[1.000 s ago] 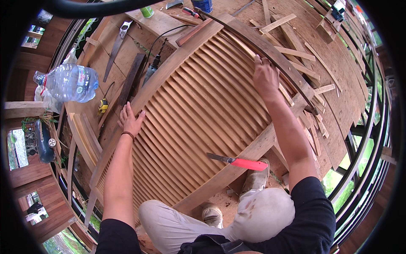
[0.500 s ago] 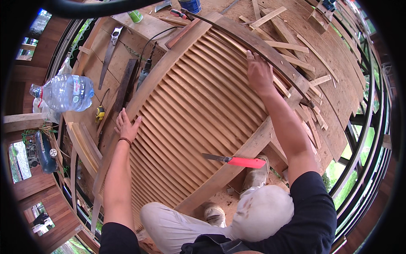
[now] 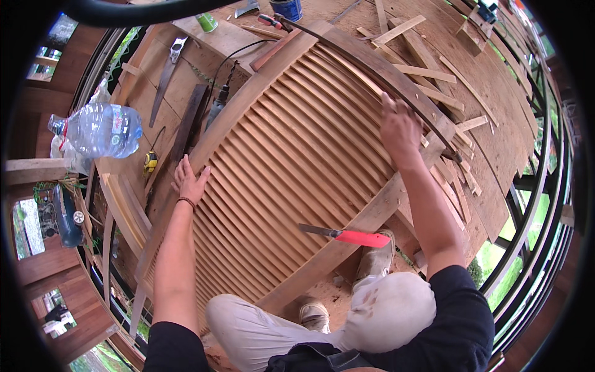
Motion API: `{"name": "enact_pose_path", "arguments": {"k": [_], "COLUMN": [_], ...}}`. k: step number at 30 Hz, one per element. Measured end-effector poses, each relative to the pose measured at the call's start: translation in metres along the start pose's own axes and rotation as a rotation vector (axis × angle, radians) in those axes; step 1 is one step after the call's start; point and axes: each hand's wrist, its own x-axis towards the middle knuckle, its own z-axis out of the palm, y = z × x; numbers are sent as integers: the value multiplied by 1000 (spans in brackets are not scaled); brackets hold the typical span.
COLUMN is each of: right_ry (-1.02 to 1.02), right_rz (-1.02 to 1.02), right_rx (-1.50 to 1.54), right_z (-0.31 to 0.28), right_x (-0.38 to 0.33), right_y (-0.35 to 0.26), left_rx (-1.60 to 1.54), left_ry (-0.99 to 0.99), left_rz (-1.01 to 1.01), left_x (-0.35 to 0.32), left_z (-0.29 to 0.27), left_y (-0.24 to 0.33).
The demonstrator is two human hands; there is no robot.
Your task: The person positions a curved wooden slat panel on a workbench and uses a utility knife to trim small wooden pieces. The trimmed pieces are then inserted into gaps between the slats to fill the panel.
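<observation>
A louvered wooden panel (image 3: pixel 291 155) lies in front of me, with many slanted slats set between two long side rails. My left hand (image 3: pixel 191 180) rests with fingers spread on its left rail (image 3: pixel 232 118). At the panel's far right end, my right hand (image 3: pixel 401 127) has its fingers bent over a thin wooden slat (image 3: pixel 353 69), which shows on both sides of the hand. Just beyond it lies a dark curved strip (image 3: pixel 372 59). A saw with a red handle (image 3: pixel 362 239) lies across the right rail near my knee, its blade over the slats.
Loose wood offcuts (image 3: pixel 427 73) are scattered at the right. On the left are a handsaw (image 3: pixel 166 77), a power drill (image 3: pixel 218 106), a yellow tape measure (image 3: pixel 150 162) and a large clear water bottle (image 3: pixel 102 130). A blue can (image 3: pixel 288 8) stands at the far edge.
My right hand has moved right and nearer along the slat, and its fingers are more bent. My left hand stays on the left rail. The whole view has shifted slightly.
</observation>
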Motion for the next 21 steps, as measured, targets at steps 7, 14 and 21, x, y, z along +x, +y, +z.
{"name": "enact_pose_path", "arguments": {"k": [7, 14, 21], "right_ry": [168, 20, 254], "right_rz": [-60, 1, -91], "right_rx": [-44, -6, -18], "right_z": [13, 1, 24], "right_x": [-16, -16, -14], "right_y": [29, 13, 33], "left_rx": [27, -16, -41], "left_ry": [20, 11, 17], "left_rz": [-8, 5, 34], "left_x": [-2, -3, 2], "left_z": [5, -4, -3], "left_y": [8, 3, 3]}}
